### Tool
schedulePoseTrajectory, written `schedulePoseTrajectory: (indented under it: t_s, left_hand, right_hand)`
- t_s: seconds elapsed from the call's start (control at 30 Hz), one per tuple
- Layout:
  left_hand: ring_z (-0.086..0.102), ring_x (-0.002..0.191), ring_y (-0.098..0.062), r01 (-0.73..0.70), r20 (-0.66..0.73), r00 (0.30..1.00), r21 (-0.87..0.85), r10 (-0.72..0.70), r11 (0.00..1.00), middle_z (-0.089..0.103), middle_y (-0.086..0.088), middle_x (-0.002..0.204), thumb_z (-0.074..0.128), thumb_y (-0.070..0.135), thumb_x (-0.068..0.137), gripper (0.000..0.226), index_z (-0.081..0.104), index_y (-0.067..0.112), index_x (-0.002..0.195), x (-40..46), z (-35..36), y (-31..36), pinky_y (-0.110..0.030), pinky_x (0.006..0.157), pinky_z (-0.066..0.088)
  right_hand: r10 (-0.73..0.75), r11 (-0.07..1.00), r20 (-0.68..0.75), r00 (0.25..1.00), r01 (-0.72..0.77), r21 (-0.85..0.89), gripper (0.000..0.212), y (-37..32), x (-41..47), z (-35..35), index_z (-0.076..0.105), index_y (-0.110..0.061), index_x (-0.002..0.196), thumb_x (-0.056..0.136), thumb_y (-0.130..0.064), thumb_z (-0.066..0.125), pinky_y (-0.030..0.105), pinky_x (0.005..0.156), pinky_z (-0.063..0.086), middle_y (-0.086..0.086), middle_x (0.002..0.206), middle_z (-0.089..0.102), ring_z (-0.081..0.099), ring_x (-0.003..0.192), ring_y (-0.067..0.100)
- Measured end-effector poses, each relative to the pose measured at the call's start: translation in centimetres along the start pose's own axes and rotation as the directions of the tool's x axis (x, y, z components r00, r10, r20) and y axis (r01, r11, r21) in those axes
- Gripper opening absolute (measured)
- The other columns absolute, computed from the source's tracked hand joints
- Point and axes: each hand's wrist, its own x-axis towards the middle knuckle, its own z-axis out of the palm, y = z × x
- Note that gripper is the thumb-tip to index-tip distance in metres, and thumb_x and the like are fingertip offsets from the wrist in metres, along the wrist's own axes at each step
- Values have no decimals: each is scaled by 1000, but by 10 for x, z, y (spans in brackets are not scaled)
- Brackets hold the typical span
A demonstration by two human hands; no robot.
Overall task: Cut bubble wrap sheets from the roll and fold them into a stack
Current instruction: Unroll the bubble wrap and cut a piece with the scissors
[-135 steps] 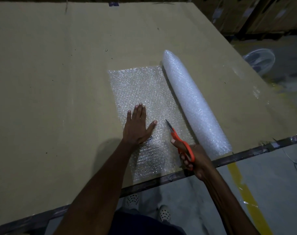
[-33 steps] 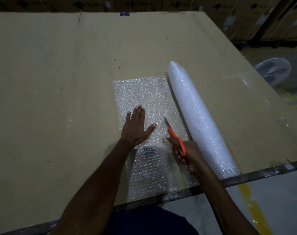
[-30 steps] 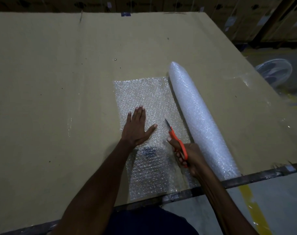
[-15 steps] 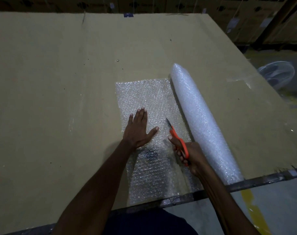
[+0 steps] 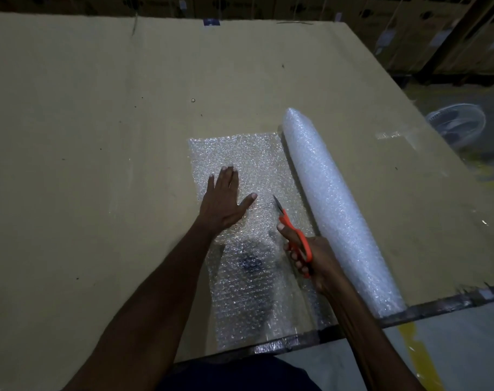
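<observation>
Dim, murky light, glints on the plastic, soft wide-angle bending at edges.

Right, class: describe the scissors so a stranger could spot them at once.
Start at the long white bubble wrap roll on the cardboard-covered table. Just left of it, the right hand holds the scissors over the flat sheet: the only bright orange thing there.

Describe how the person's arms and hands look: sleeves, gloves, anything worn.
Both forearms are bare as far as the frame shows, with no sleeves in view. The left hand and the right hand wear no gloves. No watch, ring or wristband shows.
</observation>
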Motion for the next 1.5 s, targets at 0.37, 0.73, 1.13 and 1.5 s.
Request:
schedulePoseTrajectory:
  t_s: [0.37, 0.73, 1.13, 1.5]
  left_hand:
    - [-7, 154, -20, -16, 9, 1000, -6, 16, 1000, -6, -9, 168, 12, 74, 95, 94, 0, 6, 159, -1, 7, -6, -46, 124, -4]
    - [-9, 154, -20, -17, 33, 999, 12, 17, 1000, -9, -9, 167, 16, 71, 98, 91, -1, 6, 159, 0, 3, -8, -46, 124, -4]
    - [-7, 154, -21, -18, 21, 1000, 21, 17, 1000, -6, -9, 167, 17, 70, 98, 90, 0, 6, 159, -3, 5, -7, -44, 124, -6]
    - [-6, 154, -22, -16, 32, 999, 21, 15, 1000, -6, -10, 168, 14, 72, 95, 94, 2, 5, 159, 0, 5, -8, -47, 125, -3]
  right_hand:
    - [-4, 1000, -3, 1000, 4, -20, 45, -2, 6, -1, 70, -6, 73, 77, -48, 84, 16, 35, 27, 4, 49, 52, 40, 35, 10]
    - [2, 1000, 6, 1000, -2, 3, 49, -3, 8, 1, 71, 1, 82, 79, -46, 83, 16, 35, 29, 3, 47, 52, 40, 34, 9]
    - [-6, 1000, -2, 1000, 6, -4, 47, -8, 18, 6, 71, 1, 82, 78, -44, 84, 16, 35, 28, 5, 49, 52, 40, 34, 10]
    - [-18, 1000, 2, 1000, 18, 4, 46, -17, 28, 13, 71, 2, 81, 78, -42, 85, 16, 35, 28, 4, 49, 53, 40, 34, 9]
